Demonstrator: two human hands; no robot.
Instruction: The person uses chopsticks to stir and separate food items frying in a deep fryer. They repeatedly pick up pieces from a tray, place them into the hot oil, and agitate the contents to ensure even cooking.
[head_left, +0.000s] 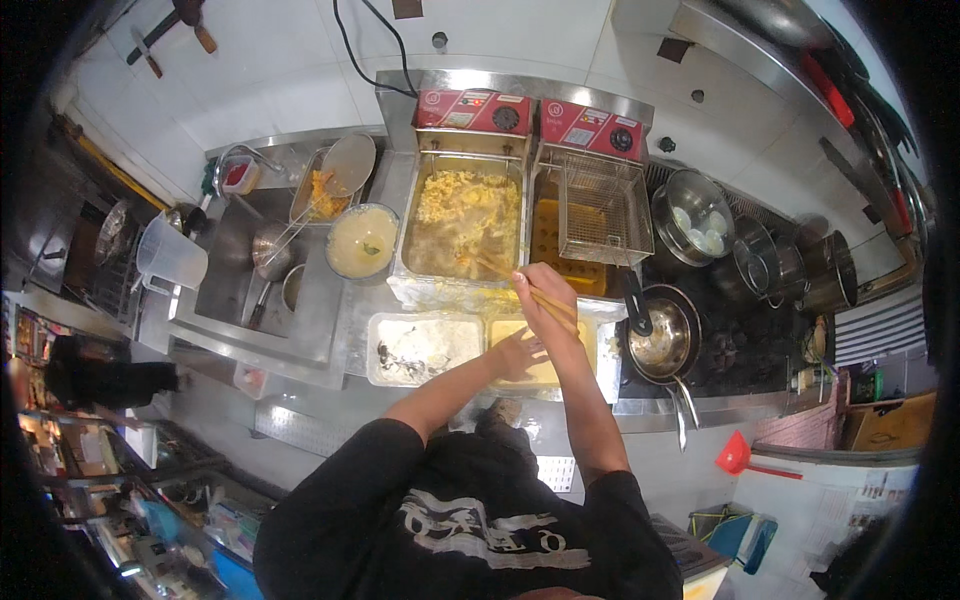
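My right hand (551, 289) grips a pair of long wooden cooking chopsticks (491, 264). Their tips reach the front part of the left deep fryer (399, 244), where pale yellow fried batter pieces (461, 196) float in bubbling oil. Fingers spread, my left hand (517, 356) is over a tray of yellow batter (581, 360); whether it touches the batter cannot be told. Beside that tray sits a second one with white flour (435, 337), dark bits at its left side. A wire fry basket (604, 206) rests over the right fryer (559, 259), which holds brown oil.
Left of the fryers stand a bowl of pale batter (360, 251), a metal pan with orange fried bits (322, 199) and a sink (232, 292) with a strainer (274, 251). To the right are frying pans (664, 337) on the stove and a pot with several white eggs (701, 232).
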